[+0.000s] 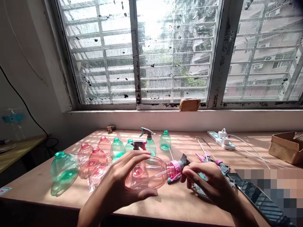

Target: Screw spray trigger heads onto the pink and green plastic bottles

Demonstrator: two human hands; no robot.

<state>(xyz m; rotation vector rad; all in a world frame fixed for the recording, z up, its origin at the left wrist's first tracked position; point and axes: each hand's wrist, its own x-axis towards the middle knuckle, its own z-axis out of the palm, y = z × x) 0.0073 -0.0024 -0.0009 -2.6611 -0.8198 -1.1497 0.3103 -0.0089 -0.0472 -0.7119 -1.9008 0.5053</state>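
Observation:
My left hand (127,176) is wrapped round a clear pink spray bottle (155,171), tilted onto its side with its neck to the right. A pink collar (174,169) and a grey spray head (183,160) sit at the bottle's neck, and a dip tube shows inside. My right hand (208,181) is closed at the spray head, thumb and fingers bent against it; part of the head is hidden. Behind my left hand stand a green bottle with a fitted sprayer (150,143) and another bottle with a dark and pink sprayer (139,145).
Several pink bottles (96,156) and green bottles (63,167) stand on the left of the table. Loose spray heads (220,164) lie beyond my right hand. Farther right are a phone (258,195), a power strip (222,140) and a cardboard box (286,149).

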